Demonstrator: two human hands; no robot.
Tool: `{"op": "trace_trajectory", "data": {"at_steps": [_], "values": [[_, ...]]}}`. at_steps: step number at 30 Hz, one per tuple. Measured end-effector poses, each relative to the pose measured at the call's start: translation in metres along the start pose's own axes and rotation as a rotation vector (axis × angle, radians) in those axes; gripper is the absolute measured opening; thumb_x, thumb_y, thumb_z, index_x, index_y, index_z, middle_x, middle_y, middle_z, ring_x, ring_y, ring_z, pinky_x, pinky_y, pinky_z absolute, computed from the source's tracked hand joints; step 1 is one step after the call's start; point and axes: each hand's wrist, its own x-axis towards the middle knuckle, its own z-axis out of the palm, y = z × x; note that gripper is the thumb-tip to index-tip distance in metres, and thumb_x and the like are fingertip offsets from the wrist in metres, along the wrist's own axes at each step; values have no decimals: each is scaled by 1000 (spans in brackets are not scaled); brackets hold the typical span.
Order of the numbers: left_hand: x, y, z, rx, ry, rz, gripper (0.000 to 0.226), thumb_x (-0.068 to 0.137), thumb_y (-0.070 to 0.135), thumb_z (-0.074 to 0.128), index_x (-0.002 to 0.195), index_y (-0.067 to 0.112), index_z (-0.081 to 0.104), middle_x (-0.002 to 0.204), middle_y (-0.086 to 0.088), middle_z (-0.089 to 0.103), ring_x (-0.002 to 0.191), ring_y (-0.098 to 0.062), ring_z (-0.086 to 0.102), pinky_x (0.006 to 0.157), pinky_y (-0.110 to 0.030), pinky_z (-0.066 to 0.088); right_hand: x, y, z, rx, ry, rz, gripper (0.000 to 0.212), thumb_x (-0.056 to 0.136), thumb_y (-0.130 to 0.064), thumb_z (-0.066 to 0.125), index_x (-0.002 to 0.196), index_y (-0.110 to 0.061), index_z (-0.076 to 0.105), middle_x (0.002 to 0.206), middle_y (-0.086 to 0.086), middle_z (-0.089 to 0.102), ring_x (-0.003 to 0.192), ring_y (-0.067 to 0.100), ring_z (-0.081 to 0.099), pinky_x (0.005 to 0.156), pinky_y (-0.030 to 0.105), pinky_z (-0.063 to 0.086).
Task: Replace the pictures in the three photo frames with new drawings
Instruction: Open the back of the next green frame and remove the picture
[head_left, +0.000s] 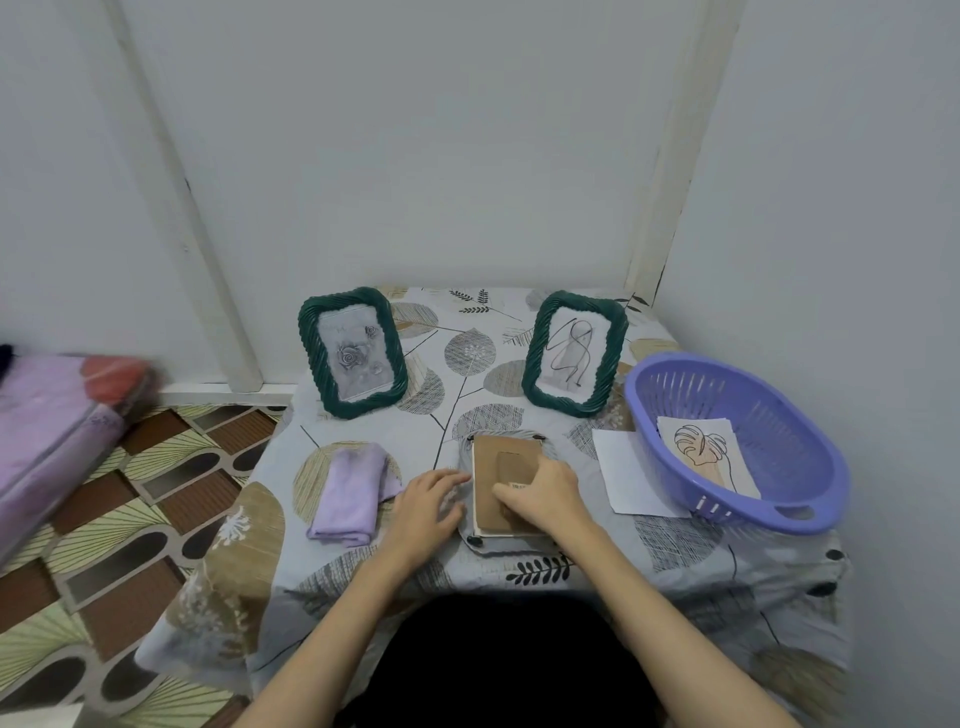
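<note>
A grey photo frame (493, 545) lies face down near the table's front, its brown cardboard back (488, 467) showing. My right hand (540, 493) rests on the back board with fingers curled over its stand flap. My left hand (428, 501) touches the frame's left edge with relaxed fingers. Two green rope-edged frames stand at the back: the left one (353, 353) shows a grey rose picture, the right one (574, 353) a line drawing. A leaf drawing (701, 452) lies in the purple basket (769, 415).
A folded lilac cloth (350, 493) lies left of my hands. A white sheet (623, 473) sits partly under the basket at the right. The leaf-patterned tablecloth (467, 353) covers a small table in a wall corner. A purple cushion (57, 431) lies on the floor at left.
</note>
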Motion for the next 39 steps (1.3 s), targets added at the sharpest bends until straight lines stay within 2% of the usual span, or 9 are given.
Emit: {"op": "trace_trajectory", "data": {"at_steps": [10,15,20,22,24,25,28,34,39], "values": [[-2,6,1,86,15,18,64,76,54,21,113,28,65,127,-7,53,116,-28,50,97,-42,40,-9,-5,-12,101,25,-23,78,40,-62,44,105,-22,61,106,3,65,104,24,57,89,38,49],[-9,10,-1,162,6,23,71,73,64,14,119,34,57,140,-2,42,130,-22,34,104,-37,28,-13,-4,-17,184,38,-43,72,44,-57,48,106,-23,61,106,4,64,106,23,55,92,37,47],[-12,11,0,208,9,-7,76,67,61,7,124,39,52,143,6,39,138,-22,23,107,-34,18,-15,6,-31,298,62,-16,46,47,-50,51,86,-28,61,93,5,63,90,22,58,77,29,47],[-12,14,1,199,31,-1,75,68,59,8,122,36,54,140,5,43,137,-22,25,106,-34,19,-18,13,-38,267,84,-37,63,50,-50,51,104,-20,62,96,5,54,91,21,52,79,29,43],[-13,15,2,178,69,14,68,71,55,14,118,32,59,134,2,50,134,-26,31,104,-37,23,-21,21,-46,215,108,-55,87,54,-52,52,133,-13,48,106,6,45,105,23,49,92,33,42],[-13,14,2,170,76,18,65,73,53,17,116,31,61,131,0,53,132,-28,34,103,-39,25,-22,26,-49,200,111,-58,85,61,-48,57,138,-15,41,110,7,44,111,24,48,97,34,41],[-16,10,0,209,96,32,54,77,46,26,110,30,64,123,-1,59,126,-32,44,99,-44,34,-26,42,-55,151,113,-83,72,75,-34,65,140,-20,39,104,4,41,110,22,47,100,39,41],[-23,-16,-9,174,124,15,30,80,39,39,101,35,60,107,-2,66,108,-37,58,90,-45,45,-31,63,-54,59,146,-91,63,78,-34,66,135,-15,48,100,5,39,105,21,44,97,39,42],[-25,-9,-14,182,67,-7,68,71,74,25,114,35,61,131,4,52,133,-26,34,107,-36,25,-32,75,-47,-65,149,-117,63,80,-36,63,135,-11,46,99,3,35,105,18,36,97,35,39]]}}
